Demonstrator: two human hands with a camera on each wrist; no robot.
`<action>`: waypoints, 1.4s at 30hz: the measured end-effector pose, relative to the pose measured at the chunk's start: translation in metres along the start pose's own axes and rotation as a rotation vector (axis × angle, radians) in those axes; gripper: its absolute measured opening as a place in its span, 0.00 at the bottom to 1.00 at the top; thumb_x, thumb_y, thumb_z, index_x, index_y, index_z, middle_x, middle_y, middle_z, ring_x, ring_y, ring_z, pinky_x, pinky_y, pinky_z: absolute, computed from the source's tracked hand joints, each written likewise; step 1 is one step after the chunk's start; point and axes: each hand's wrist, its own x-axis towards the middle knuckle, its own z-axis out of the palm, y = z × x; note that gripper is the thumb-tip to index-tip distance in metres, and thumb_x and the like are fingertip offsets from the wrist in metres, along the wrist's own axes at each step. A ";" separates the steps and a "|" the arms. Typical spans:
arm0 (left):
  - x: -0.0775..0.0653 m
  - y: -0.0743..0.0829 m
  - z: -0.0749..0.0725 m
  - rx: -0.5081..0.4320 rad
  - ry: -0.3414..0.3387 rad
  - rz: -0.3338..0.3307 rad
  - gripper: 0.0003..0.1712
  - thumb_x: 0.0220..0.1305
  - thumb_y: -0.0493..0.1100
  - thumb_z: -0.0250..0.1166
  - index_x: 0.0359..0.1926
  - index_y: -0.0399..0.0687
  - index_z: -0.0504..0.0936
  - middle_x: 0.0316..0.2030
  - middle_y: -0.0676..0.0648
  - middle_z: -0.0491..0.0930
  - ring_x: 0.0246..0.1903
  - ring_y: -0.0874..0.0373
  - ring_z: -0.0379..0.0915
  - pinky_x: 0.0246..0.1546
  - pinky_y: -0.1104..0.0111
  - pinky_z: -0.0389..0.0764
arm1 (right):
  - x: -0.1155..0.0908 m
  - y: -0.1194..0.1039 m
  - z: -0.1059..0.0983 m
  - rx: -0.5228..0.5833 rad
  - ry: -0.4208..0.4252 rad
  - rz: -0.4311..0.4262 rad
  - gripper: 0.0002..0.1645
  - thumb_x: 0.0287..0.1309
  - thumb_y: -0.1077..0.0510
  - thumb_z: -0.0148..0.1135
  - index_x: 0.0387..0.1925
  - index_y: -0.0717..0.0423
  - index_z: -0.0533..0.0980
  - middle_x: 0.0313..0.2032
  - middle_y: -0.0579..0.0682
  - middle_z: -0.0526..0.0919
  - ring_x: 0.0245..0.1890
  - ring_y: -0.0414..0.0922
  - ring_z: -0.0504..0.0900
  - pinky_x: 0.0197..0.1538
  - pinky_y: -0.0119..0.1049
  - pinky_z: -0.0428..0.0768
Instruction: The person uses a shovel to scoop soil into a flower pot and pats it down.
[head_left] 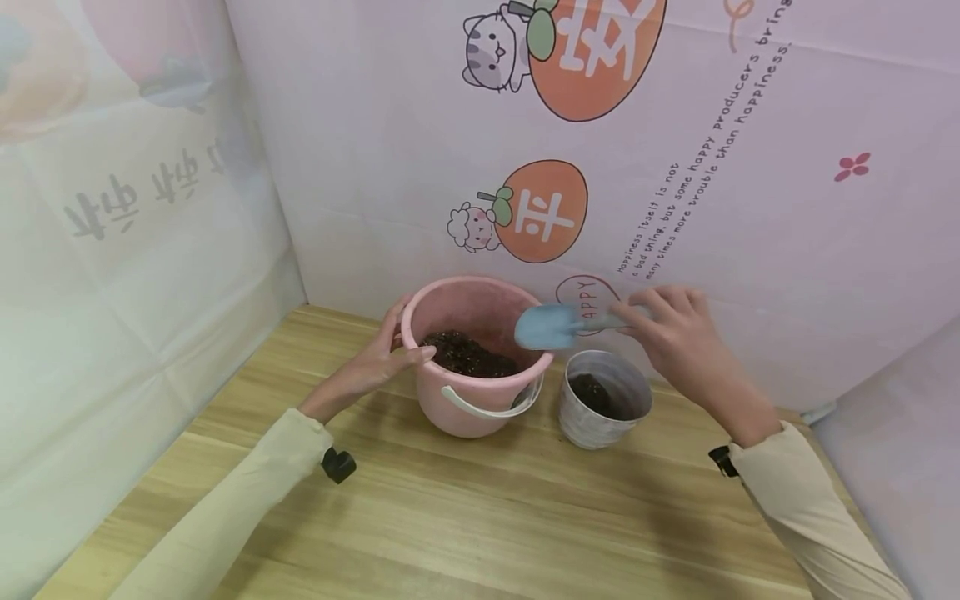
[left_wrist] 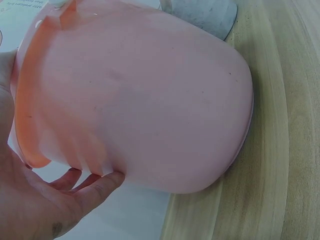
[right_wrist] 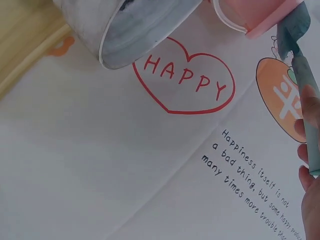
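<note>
On the table stands a pink bucket (head_left: 461, 408) with dark soil (head_left: 468, 357) in it and its white handle (head_left: 487, 412) hanging down in front. My left hand (head_left: 375, 367) holds the bucket's left side, thumb over the rim and fingers against the outer wall, as the left wrist view also shows. A blue-green trowel (head_left: 546, 327) is gripped by its handle in my right hand (head_left: 675, 342). The blade hangs level over the bucket's right rim, blurred in the head view; whether it carries soil I cannot tell. Right of the bucket sits a grey-white pot (head_left: 588, 429) with some soil (head_left: 592, 393) inside.
The wooden table (head_left: 465, 508) meets a printed white cloth backdrop (head_left: 375, 167) just behind the bucket and pot. Another cloth wall (head_left: 150, 275) rises on the left. A few dark crumbs lie near the pot's base.
</note>
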 end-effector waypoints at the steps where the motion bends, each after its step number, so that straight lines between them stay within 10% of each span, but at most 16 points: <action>1: 0.000 0.000 0.000 0.000 0.000 0.001 0.61 0.66 0.57 0.67 0.84 0.70 0.33 0.83 0.38 0.41 0.80 0.38 0.46 0.76 0.41 0.58 | 0.001 0.000 0.000 -0.022 -0.011 -0.010 0.28 0.50 0.73 0.74 0.53 0.54 0.82 0.45 0.57 0.81 0.47 0.61 0.74 0.46 0.57 0.65; 28: 0.001 -0.001 -0.001 -0.009 -0.001 0.006 0.60 0.66 0.56 0.67 0.85 0.67 0.33 0.83 0.39 0.39 0.81 0.38 0.44 0.77 0.41 0.56 | 0.059 -0.016 0.009 -0.173 -0.246 -0.085 0.33 0.49 0.84 0.62 0.55 0.58 0.84 0.49 0.54 0.80 0.53 0.57 0.74 0.60 0.54 0.72; 42: 0.002 -0.004 0.000 -0.013 -0.007 0.010 0.60 0.67 0.56 0.67 0.84 0.70 0.33 0.83 0.40 0.37 0.81 0.38 0.43 0.77 0.42 0.55 | 0.092 -0.032 0.034 -0.308 -0.388 -0.174 0.22 0.53 0.71 0.75 0.50 0.52 0.86 0.44 0.51 0.79 0.49 0.53 0.74 0.61 0.48 0.72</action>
